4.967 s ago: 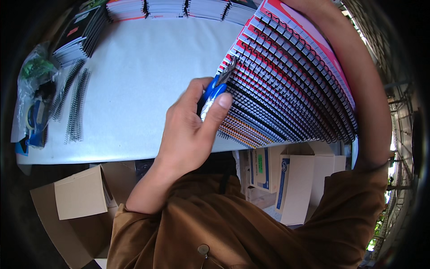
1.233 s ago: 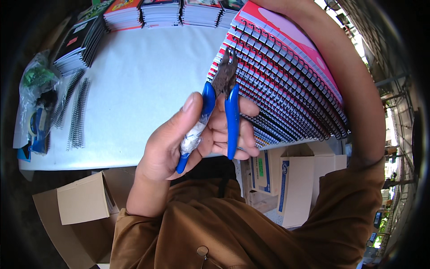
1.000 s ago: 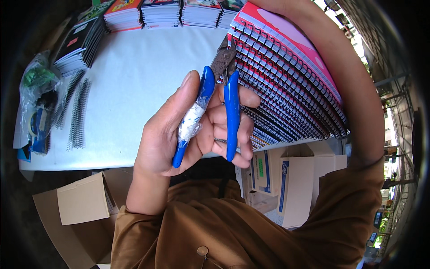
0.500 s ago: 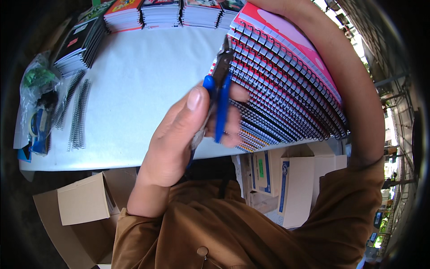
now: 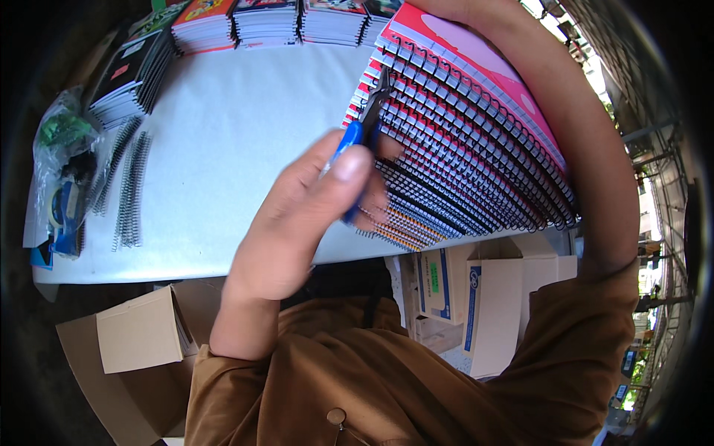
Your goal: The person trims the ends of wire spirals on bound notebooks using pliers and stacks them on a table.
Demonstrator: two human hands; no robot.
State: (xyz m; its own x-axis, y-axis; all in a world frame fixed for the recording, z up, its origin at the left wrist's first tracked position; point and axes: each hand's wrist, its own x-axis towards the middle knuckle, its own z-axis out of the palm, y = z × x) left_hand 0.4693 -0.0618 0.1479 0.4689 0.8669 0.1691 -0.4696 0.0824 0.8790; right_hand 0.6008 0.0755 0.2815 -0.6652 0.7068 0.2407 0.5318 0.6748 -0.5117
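My left hand [image 5: 297, 204] is closed around blue-handled pliers [image 5: 375, 108], thumb on the near side. The dark jaws point up and lie against the left ends of the wire coils, near the top of a tall stack of spiral notebooks [image 5: 476, 134]. Whether they grip a wire, I cannot tell. The top notebook has a pink and red cover; black coils face me, and orange edges show low in the stack. My right arm bends around the stack's right side. My right hand [image 5: 446, 7] rests at its far top edge, fingers cut off by the frame.
More notebook stacks [image 5: 268, 26] line the table's [image 5: 223, 149] far edge. Loose wire coils [image 5: 132, 193] lie at the left, beside a plastic bag [image 5: 63, 126] and a tape dispenser [image 5: 65, 212]. Open cardboard boxes [image 5: 134, 331] stand below the near edge.
The pliers have shifted slightly down, and their jaws now lie over the coil ends. Their handles, spread before, look closer together. My right arm has hardly moved.
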